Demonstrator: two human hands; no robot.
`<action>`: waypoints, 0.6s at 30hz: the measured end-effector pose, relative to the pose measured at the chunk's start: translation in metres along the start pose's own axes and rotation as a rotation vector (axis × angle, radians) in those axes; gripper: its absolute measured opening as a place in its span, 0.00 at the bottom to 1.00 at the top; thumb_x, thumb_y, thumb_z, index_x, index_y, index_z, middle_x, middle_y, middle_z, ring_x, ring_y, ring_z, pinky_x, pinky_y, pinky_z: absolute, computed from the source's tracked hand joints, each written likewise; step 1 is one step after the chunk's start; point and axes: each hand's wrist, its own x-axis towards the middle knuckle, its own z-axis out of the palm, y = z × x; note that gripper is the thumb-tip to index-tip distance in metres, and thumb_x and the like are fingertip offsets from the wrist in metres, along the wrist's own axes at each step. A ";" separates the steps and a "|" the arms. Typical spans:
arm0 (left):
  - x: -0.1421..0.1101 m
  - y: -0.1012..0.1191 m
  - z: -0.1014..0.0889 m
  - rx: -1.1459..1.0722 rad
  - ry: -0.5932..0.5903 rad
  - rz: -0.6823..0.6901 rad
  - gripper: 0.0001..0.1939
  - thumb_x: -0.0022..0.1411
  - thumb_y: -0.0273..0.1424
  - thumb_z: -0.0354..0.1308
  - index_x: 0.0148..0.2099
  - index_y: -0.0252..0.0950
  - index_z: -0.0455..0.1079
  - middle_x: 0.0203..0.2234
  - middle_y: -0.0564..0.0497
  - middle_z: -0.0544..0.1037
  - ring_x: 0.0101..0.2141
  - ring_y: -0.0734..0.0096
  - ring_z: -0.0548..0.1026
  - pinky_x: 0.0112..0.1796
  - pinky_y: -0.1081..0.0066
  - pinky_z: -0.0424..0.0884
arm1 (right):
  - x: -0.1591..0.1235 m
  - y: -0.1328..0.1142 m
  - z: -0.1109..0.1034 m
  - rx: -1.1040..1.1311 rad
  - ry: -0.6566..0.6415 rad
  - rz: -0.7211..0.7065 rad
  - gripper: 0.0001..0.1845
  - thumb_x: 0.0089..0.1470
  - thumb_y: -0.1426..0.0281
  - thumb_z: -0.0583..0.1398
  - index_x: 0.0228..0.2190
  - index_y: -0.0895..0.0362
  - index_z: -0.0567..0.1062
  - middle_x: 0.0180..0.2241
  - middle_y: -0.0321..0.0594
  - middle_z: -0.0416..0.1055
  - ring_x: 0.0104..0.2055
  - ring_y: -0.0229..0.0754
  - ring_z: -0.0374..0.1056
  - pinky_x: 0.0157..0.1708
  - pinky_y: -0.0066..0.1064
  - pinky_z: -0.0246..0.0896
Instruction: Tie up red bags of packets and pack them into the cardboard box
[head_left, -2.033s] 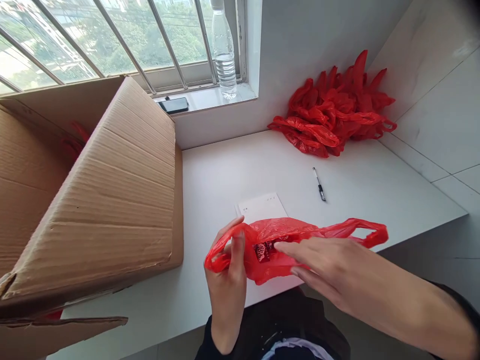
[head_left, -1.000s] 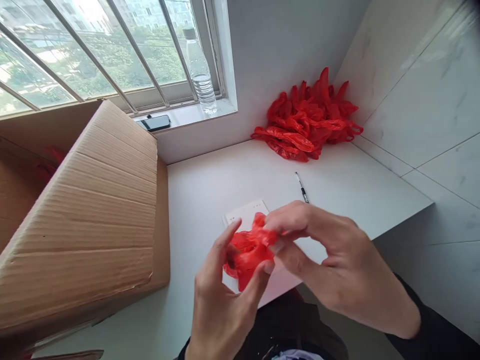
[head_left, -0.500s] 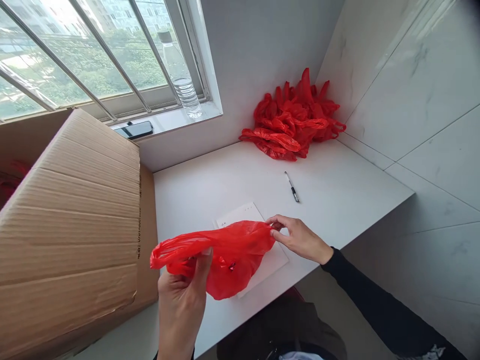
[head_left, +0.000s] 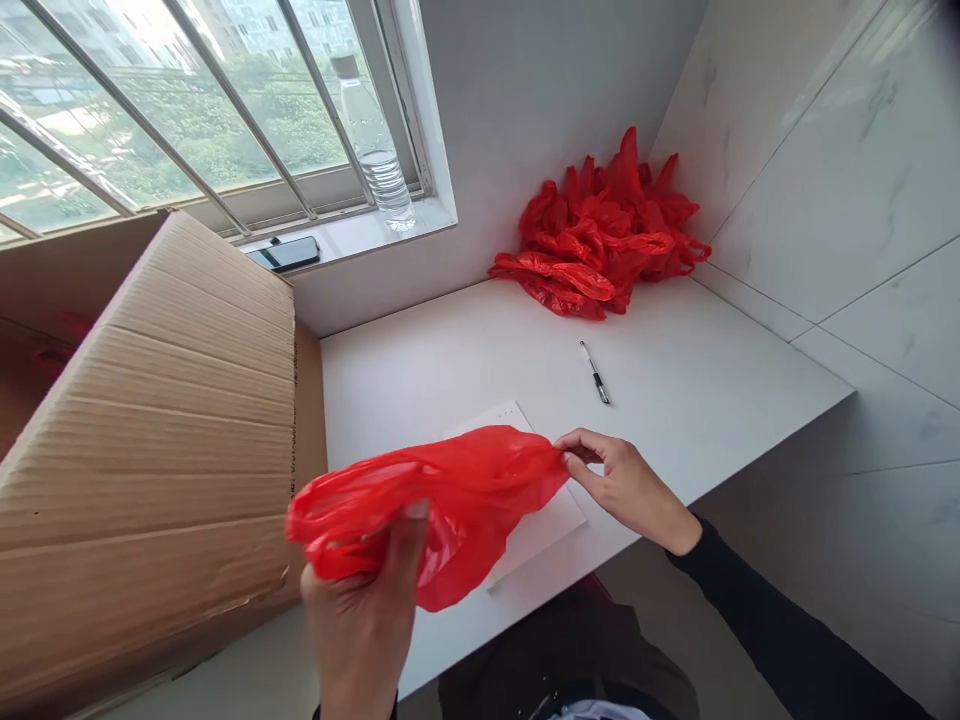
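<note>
A red plastic bag (head_left: 457, 490) is stretched out sideways above the near edge of the white table (head_left: 690, 360). My left hand (head_left: 364, 620) grips its handle end, fingers wrapped round the bunched plastic. Pinching the bag's bottom corner between thumb and fingertips is my right hand (head_left: 622, 485). Under the bag lies a white sheet of paper (head_left: 547, 525), partly covered by it.
A large open cardboard box (head_left: 157, 440) fills the left side. A heap of red bags (head_left: 600, 240) sits in the far corner, with a pen (head_left: 596, 373) in front of it. A water bottle (head_left: 371, 150) and a phone (head_left: 289, 253) rest on the window sill. Tiled wall at right.
The bag was crumpled between both hands, then pulled out lengthwise. Since half a second ago it is slightly tauter and my left hand has risen a little.
</note>
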 end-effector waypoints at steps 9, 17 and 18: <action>-0.017 0.021 0.016 -0.067 -0.176 -0.050 0.12 0.60 0.43 0.69 0.36 0.39 0.82 0.52 0.45 0.81 0.30 0.68 0.81 0.28 0.71 0.77 | -0.044 -0.083 0.000 0.041 0.255 -0.781 0.18 0.61 0.80 0.56 0.47 0.47 0.71 0.42 0.40 0.76 0.48 0.48 0.74 0.44 0.41 0.74; -0.017 0.009 0.020 0.019 0.028 0.049 0.09 0.62 0.39 0.69 0.34 0.40 0.78 0.30 0.53 0.78 0.30 0.69 0.78 0.31 0.73 0.75 | -0.016 -0.066 0.005 -0.707 -0.215 -0.632 0.18 0.55 0.83 0.51 0.38 0.52 0.73 0.30 0.39 0.73 0.29 0.46 0.71 0.31 0.40 0.73; -0.019 0.008 0.023 0.011 0.023 0.054 0.08 0.63 0.38 0.68 0.35 0.39 0.78 0.31 0.53 0.79 0.32 0.69 0.78 0.32 0.73 0.75 | -0.022 -0.060 0.003 -0.716 -0.193 -0.624 0.20 0.54 0.83 0.51 0.41 0.52 0.74 0.31 0.39 0.73 0.30 0.48 0.71 0.34 0.44 0.74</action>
